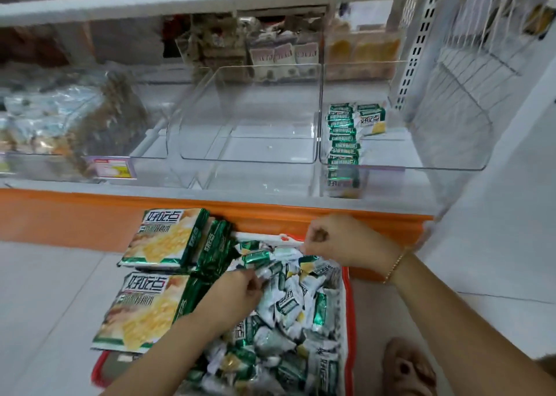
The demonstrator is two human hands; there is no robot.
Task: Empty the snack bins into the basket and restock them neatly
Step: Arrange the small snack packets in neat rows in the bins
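A red basket on the floor is piled with several small green-and-white snack packets. My left hand reaches into the pile and pinches a packet near the top. My right hand, fingers curled, grips the white edge of a packet at the basket's far end. Two large green snack bags lie across the basket's left side. On the shelf, the middle clear bin holds nothing. The right clear bin has a neat row of green packets along its left wall.
An orange base strip runs under the shelf. The left bins hold blurred bagged snacks, with a price tag in front. More packets sit on the back row. White wire racks stand at right. A foot is beside the basket.
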